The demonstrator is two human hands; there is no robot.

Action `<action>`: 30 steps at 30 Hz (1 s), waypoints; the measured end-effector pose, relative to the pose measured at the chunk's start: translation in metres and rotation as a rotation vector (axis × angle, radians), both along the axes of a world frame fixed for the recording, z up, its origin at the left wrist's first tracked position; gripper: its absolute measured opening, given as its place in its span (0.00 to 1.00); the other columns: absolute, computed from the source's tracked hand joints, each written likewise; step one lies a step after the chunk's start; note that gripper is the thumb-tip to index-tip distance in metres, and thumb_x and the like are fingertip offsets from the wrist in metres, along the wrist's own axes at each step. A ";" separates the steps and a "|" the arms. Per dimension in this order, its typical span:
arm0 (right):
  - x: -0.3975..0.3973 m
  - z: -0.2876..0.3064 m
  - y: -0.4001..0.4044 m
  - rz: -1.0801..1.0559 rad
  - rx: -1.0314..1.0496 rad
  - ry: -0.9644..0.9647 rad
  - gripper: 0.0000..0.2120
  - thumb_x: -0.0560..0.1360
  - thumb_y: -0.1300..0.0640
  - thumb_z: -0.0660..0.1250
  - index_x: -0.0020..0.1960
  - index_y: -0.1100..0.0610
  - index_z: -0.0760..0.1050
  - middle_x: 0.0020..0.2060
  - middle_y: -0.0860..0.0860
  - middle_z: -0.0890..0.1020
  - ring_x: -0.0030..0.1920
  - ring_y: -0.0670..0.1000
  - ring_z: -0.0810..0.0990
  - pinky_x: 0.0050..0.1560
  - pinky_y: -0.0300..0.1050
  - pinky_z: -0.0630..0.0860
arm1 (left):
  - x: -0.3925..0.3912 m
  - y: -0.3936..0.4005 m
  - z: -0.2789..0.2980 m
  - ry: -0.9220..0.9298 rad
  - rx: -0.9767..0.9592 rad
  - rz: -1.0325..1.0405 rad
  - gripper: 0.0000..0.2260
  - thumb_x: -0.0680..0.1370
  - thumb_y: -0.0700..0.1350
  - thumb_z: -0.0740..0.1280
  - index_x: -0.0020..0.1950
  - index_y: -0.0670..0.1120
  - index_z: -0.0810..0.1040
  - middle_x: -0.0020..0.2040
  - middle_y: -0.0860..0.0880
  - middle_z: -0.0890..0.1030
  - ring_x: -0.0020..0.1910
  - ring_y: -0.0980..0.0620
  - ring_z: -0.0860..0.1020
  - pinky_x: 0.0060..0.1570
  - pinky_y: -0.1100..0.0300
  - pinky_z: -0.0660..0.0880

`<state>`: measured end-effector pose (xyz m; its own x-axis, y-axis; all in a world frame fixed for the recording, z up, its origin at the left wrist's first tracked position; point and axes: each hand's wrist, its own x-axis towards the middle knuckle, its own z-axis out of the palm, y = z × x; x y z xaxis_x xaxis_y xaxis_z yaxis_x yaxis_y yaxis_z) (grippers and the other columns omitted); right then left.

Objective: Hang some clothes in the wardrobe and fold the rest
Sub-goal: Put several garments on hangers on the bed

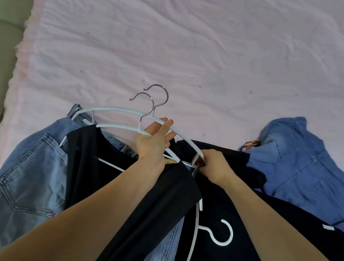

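The person is standing at the near edge of a bed (pixel 200 46), working over a heap of clothes. The left hand (pixel 154 141) is gripping the upper hanger (pixel 125 110) of two metal-hooked ones, while the right hand (pixel 212 165) is pinching its right end beside a black garment (pixel 136 191). Jeans (pixel 27 176) are lying to the left, a denim shirt (pixel 298 166) to the right, and an all-white hanger (pixel 216 231) is resting near. Nothing is looking folded or hung yet, so most work is remaining.
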<state>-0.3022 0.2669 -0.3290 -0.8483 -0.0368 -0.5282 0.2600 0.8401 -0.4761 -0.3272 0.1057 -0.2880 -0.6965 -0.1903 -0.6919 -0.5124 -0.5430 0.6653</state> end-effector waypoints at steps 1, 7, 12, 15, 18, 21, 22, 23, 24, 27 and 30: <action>0.000 -0.002 0.000 -0.013 -0.024 0.009 0.14 0.69 0.71 0.65 0.33 0.52 0.74 0.35 0.51 0.80 0.41 0.53 0.81 0.46 0.48 0.79 | 0.000 -0.002 -0.002 0.000 -0.012 -0.003 0.06 0.76 0.40 0.70 0.52 0.45 0.80 0.48 0.50 0.84 0.42 0.53 0.84 0.27 0.71 0.70; 0.007 -0.014 0.004 -0.131 -0.177 0.058 0.05 0.70 0.67 0.70 0.42 0.59 0.79 0.39 0.53 0.81 0.42 0.51 0.80 0.49 0.46 0.78 | -0.006 -0.005 -0.005 0.013 -0.019 -0.011 0.06 0.77 0.39 0.69 0.53 0.44 0.79 0.49 0.49 0.84 0.44 0.51 0.84 0.25 0.71 0.68; -0.012 0.003 0.009 -0.055 -0.231 -0.220 0.17 0.66 0.63 0.76 0.54 0.57 0.78 0.45 0.50 0.81 0.48 0.48 0.80 0.55 0.43 0.76 | -0.001 -0.005 0.000 0.033 0.050 -0.023 0.07 0.77 0.38 0.69 0.54 0.43 0.79 0.50 0.48 0.84 0.47 0.50 0.84 0.26 0.69 0.67; -0.030 0.030 -0.003 -0.079 -0.428 -0.177 0.14 0.72 0.53 0.72 0.57 0.50 0.78 0.51 0.48 0.83 0.51 0.45 0.82 0.57 0.42 0.76 | -0.004 -0.013 0.007 0.060 0.035 -0.011 0.08 0.77 0.38 0.69 0.55 0.42 0.79 0.50 0.48 0.84 0.47 0.49 0.84 0.29 0.69 0.71; -0.044 0.047 -0.039 -0.108 -0.526 0.008 0.09 0.76 0.55 0.68 0.56 0.54 0.79 0.44 0.50 0.85 0.40 0.43 0.83 0.49 0.41 0.78 | -0.003 -0.022 0.015 0.064 0.047 -0.038 0.06 0.77 0.38 0.69 0.53 0.43 0.80 0.46 0.49 0.84 0.38 0.54 0.83 0.34 0.68 0.76; -0.055 0.049 -0.075 0.017 -0.409 0.173 0.05 0.75 0.54 0.68 0.51 0.51 0.79 0.34 0.49 0.81 0.30 0.44 0.76 0.36 0.41 0.72 | -0.003 -0.043 0.010 0.042 -0.091 -0.060 0.04 0.76 0.41 0.70 0.50 0.45 0.81 0.42 0.48 0.83 0.35 0.56 0.80 0.34 0.66 0.75; -0.061 0.048 -0.090 0.099 -0.317 0.229 0.05 0.76 0.50 0.67 0.50 0.49 0.80 0.34 0.47 0.80 0.33 0.45 0.75 0.35 0.42 0.69 | -0.004 -0.058 0.011 0.048 -0.160 -0.057 0.03 0.77 0.42 0.70 0.49 0.45 0.82 0.39 0.48 0.82 0.34 0.54 0.78 0.29 0.66 0.73; -0.065 0.046 -0.099 0.175 -0.191 0.297 0.07 0.76 0.46 0.66 0.49 0.47 0.80 0.35 0.45 0.79 0.37 0.46 0.75 0.35 0.43 0.68 | -0.003 -0.067 0.009 0.053 -0.218 -0.055 0.04 0.77 0.42 0.69 0.49 0.42 0.82 0.37 0.47 0.80 0.35 0.53 0.78 0.27 0.66 0.72; -0.070 0.044 -0.109 0.229 -0.084 0.365 0.10 0.77 0.43 0.64 0.49 0.46 0.81 0.38 0.44 0.80 0.40 0.47 0.76 0.36 0.43 0.68 | -0.003 -0.078 0.009 0.058 -0.254 -0.036 0.06 0.77 0.40 0.69 0.51 0.40 0.81 0.38 0.46 0.80 0.37 0.52 0.80 0.26 0.66 0.71; -0.086 0.037 -0.118 0.223 0.043 0.469 0.14 0.77 0.40 0.62 0.48 0.48 0.81 0.38 0.45 0.80 0.42 0.49 0.78 0.34 0.42 0.67 | -0.006 -0.115 0.006 0.039 -0.368 0.094 0.10 0.78 0.34 0.64 0.59 0.38 0.76 0.47 0.41 0.81 0.35 0.56 0.82 0.24 0.68 0.72; -0.097 0.028 -0.110 0.179 0.086 0.489 0.15 0.78 0.40 0.60 0.44 0.48 0.80 0.32 0.44 0.75 0.38 0.49 0.76 0.31 0.43 0.61 | -0.013 -0.153 -0.003 -0.064 -0.546 0.157 0.09 0.78 0.32 0.62 0.56 0.39 0.77 0.40 0.44 0.81 0.27 0.56 0.79 0.25 0.65 0.74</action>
